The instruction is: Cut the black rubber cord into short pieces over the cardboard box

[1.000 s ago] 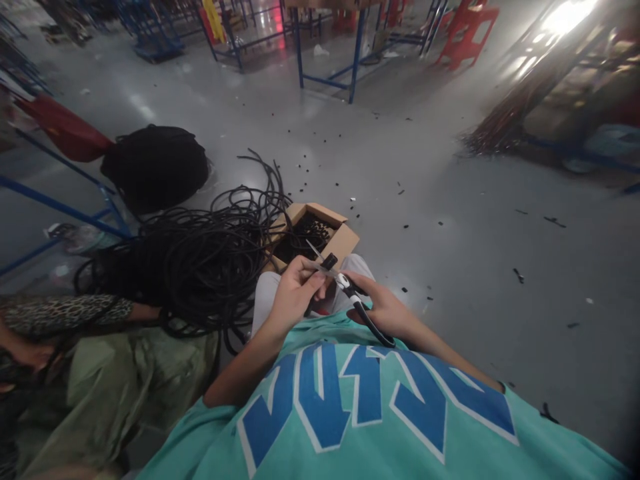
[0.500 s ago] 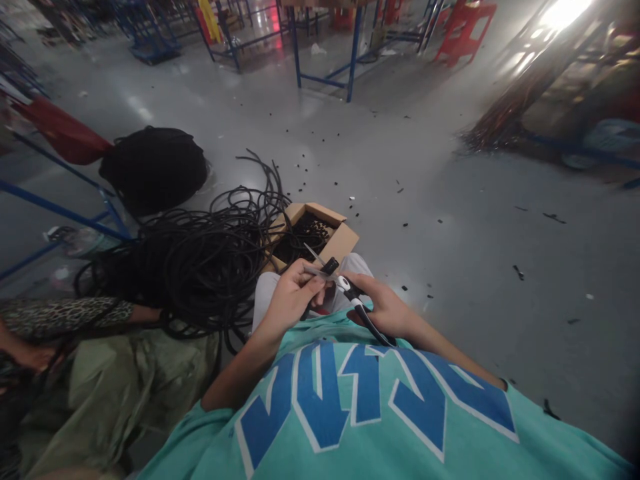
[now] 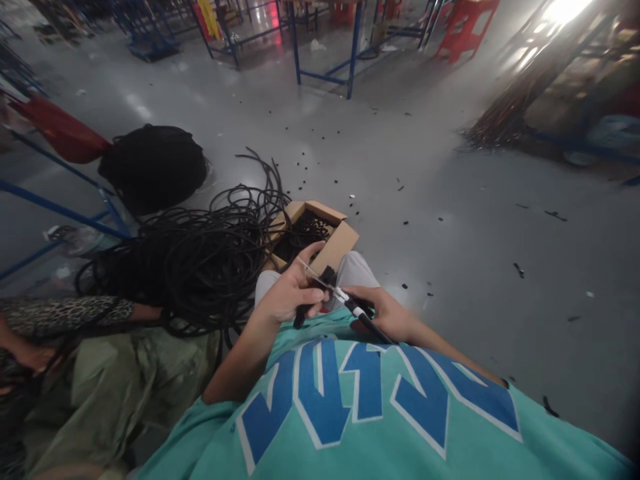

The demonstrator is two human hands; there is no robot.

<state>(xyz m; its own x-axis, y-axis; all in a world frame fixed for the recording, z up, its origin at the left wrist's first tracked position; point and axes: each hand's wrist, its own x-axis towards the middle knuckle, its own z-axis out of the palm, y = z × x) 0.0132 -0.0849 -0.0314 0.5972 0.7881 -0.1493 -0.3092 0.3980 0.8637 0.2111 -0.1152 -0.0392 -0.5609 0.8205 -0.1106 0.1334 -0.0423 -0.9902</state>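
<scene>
My left hand (image 3: 285, 297) is closed on a piece of black tubing (image 3: 301, 316), pinched between thumb and fingers with its index finger raised. One end of the tubing shows below the thumb; a dark end stands up by the blades. My right hand (image 3: 390, 312) grips a pair of scissors (image 3: 369, 324) with black and white handles. The thin metal blades point up and left across the tubing, nearly closed together. Just beyond both hands stands a cardboard box (image 3: 341, 244) with small black cut pieces (image 3: 313, 228) inside.
Loose black tubing (image 3: 195, 267) lies in a heap left of the box, with a round black bundle (image 3: 153, 167) behind it. Another person's leg (image 3: 65, 313) and hand are at far left. Small black scraps dot the floor (image 3: 450, 267). A blue-legged table (image 3: 325, 77) stands ahead.
The scissor blades have come together from a wide spread. My left index finger has lifted, and the black tubing has tilted and shifted slightly down in my hand.
</scene>
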